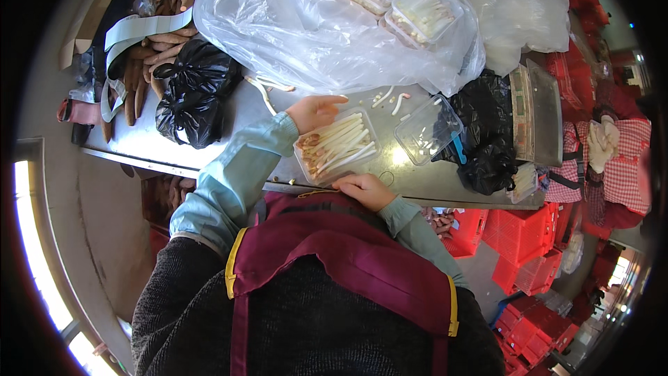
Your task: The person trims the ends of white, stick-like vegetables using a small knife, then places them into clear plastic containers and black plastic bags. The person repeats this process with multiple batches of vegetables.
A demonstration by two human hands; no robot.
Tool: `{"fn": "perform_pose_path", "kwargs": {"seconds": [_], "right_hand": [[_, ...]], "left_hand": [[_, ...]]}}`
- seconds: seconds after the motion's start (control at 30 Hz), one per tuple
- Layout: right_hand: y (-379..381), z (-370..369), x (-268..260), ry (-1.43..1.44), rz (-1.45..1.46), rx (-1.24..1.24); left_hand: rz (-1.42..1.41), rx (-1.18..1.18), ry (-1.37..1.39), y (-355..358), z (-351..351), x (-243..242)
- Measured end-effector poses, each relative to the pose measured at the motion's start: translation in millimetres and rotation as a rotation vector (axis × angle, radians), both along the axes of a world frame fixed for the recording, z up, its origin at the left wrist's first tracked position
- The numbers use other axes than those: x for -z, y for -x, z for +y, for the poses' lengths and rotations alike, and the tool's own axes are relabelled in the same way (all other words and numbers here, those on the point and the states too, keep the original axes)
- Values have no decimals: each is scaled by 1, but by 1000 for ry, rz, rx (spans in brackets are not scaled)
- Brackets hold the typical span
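Note:
Before me on the metal table is a clear plastic tray (338,147) filled with white vegetable stalks (342,141), their brownish ends to the left. My left hand (314,114) is over the tray's far left edge, its index finger extended and the others bent; I see nothing held in it. At the near rim rests my right hand (365,191), fingers curled against the tray's edge; whether they grip it is hidden. To the right lies an empty clear lid or tray (428,129), with a blue-handled tool (459,147) by its edge.
Tied black plastic bags (195,89) and brown tubers (138,81) lie leftward, beside a label strip (148,26). Behind, clear plastic sheeting (292,26) surrounds filled trays (425,15). A scale (535,112) stands right, near a gloved person (605,141). Red crates (522,235) sit below.

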State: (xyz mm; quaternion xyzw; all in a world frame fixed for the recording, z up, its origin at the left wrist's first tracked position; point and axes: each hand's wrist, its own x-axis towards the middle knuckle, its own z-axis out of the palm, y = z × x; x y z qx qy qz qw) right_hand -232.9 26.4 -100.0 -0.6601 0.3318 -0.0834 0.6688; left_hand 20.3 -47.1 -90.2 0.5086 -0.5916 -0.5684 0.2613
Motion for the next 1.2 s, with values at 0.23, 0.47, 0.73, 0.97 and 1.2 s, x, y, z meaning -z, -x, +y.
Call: {"fn": "perform_pose_path", "kwargs": {"seconds": [0.23, 0.47, 0.73, 0.97, 1.2], "right_hand": [[17, -8, -21, 91, -4, 612], [9, -26, -12, 478, 113, 482], [9, -27, -4, 439, 178, 455], [9, -37, -19, 473, 262, 535], [-4, -56, -26, 837, 423, 392]], "left_hand": [[-395, -134, 584, 36, 60, -27], [-733, -121, 632, 57, 65, -18], [-876, -141, 800, 67, 61, -15], [-808, -146, 735, 68, 58, -11], [-758, -194, 807, 66, 57, -3]]}}
